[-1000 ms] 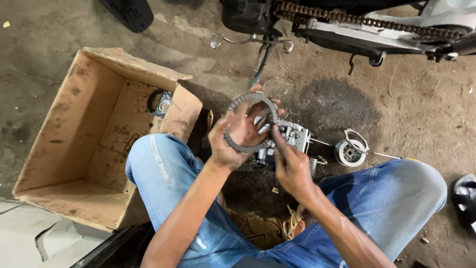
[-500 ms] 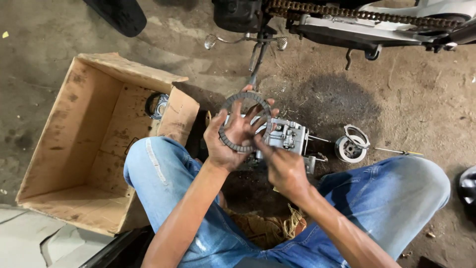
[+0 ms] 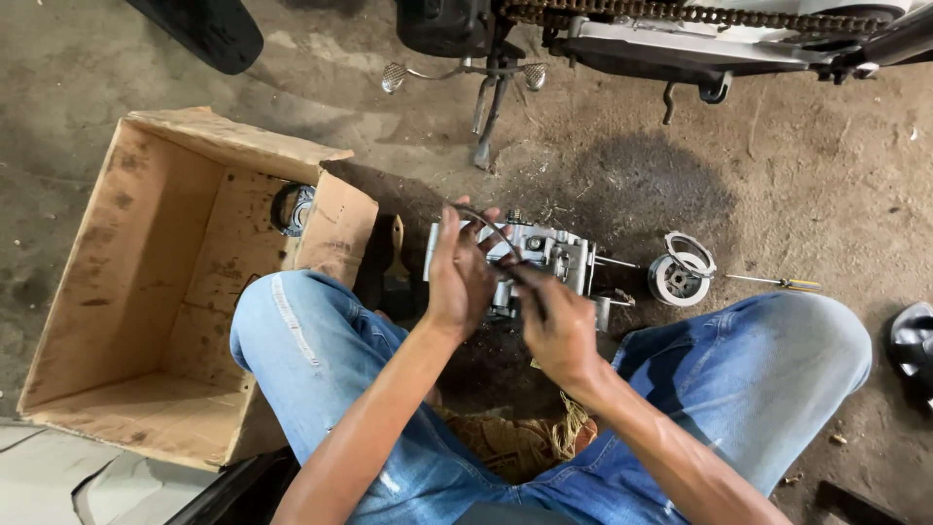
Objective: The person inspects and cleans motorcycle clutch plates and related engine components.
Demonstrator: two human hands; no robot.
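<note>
Left hand (image 3: 457,277) gripping toothed ring (image 3: 486,226), right hand (image 3: 559,326) touching it

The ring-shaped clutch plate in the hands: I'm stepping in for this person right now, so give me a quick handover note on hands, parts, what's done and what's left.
Left hand: grips the thin ring-shaped plate, seen edge-on.
Right hand: fingers pinch the plate's near edge.
Parts: metal engine part on the dirt floor under the hands; round silver part and a screwdriver to its right; open cardboard box on the left; motorcycle above.
Done: plate is in hand.
Left: plate not yet set down or fitted, apparently.
</note>
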